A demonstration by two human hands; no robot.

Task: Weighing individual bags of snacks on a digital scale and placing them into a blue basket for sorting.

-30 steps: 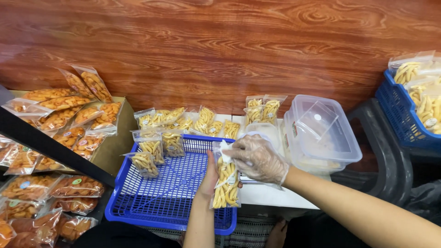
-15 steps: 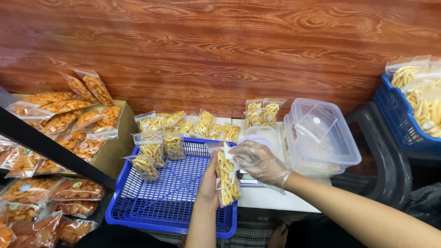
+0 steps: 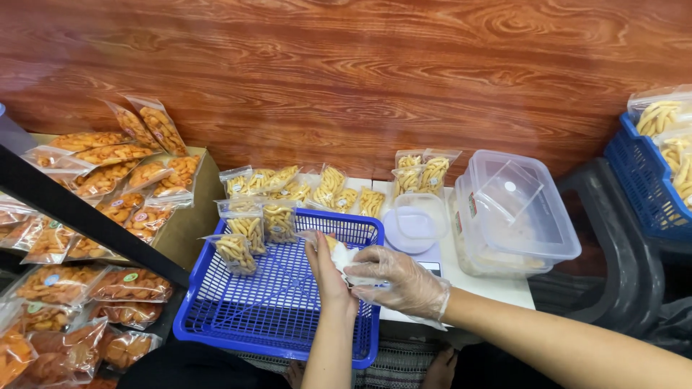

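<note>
Here, above the right edge of the blue basket, the bare left hand and the gloved right hand close together on a small clear snack bag, pinched between the two and largely hidden by them. Such a pouch probably handles as light, soft and crackly, with brittle contents; its flat top margin seems the safest hold. Three filled bags stand at the basket's far left corner.

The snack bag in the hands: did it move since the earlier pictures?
Yes. The snack bag went up and away, from over the blue basket's near rim toward its far rim.
</note>
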